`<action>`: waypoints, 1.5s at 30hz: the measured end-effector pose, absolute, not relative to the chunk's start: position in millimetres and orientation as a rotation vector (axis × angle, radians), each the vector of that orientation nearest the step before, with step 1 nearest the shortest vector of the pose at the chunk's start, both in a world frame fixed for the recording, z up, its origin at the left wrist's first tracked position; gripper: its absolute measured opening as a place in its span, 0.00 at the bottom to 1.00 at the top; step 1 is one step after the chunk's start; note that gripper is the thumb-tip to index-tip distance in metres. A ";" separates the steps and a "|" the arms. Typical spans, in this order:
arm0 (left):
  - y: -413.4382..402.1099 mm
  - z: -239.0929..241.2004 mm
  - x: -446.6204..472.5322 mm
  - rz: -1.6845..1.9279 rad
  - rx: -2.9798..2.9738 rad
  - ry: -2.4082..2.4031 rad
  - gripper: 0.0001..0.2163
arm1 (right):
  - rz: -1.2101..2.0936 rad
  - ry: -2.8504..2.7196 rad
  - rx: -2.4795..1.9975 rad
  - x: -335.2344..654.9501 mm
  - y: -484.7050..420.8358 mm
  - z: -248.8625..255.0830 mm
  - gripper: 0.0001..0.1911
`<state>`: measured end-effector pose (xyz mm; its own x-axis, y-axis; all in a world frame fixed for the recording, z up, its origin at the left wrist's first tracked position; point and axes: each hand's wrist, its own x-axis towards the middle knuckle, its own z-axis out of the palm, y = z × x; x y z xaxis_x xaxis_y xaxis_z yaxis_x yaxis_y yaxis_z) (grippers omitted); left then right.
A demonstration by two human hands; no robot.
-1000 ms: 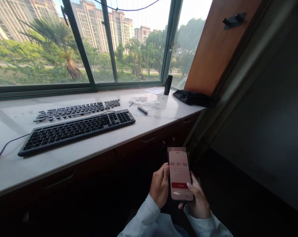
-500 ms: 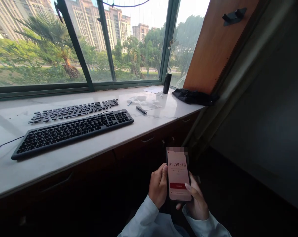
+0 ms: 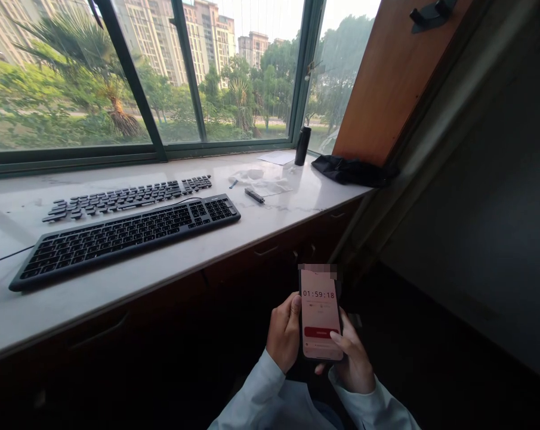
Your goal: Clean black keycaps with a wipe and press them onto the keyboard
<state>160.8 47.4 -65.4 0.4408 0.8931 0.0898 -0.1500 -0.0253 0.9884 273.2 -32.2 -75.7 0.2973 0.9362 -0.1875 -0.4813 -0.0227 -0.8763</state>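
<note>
Low in front of me, below the counter's edge, a smartphone (image 3: 321, 313) is held upright between both hands. Its pinkish screen reads 01:59:18, with a red button under the digits. My left hand (image 3: 284, 331) grips the phone's left edge, thumb along the side. My right hand (image 3: 354, 352) wraps the lower right edge, and its thumb lies over the screen at the red button's right end. The fingers behind the phone are mostly hidden. On the counter sits a black keyboard (image 3: 130, 239) with its cable, and behind it lie rows of loose keycaps (image 3: 130, 197).
The white marble counter (image 3: 171, 272) runs under the windows. A small dark tool (image 3: 254, 196), crumpled clear plastic (image 3: 270, 182), a black bottle (image 3: 302, 146) and a black cloth bag (image 3: 352, 171) lie or stand toward its right end. Drawers are below.
The view has shifted slightly, so the counter things sit a little further left and higher. Both hands keep their hold on the phone, and the right thumb still rests near the red button.
</note>
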 end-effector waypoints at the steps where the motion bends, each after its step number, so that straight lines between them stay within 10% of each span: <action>1: 47.7 -65.5 160.8 0.967 1.328 0.734 0.19 | 1.227 -0.553 -1.066 273.3 -32.0 -75.9 0.44; 45: 49.9 -66.2 157.9 0.955 1.315 0.743 0.21 | 1.230 -0.576 -1.056 272.1 -29.2 -79.9 0.45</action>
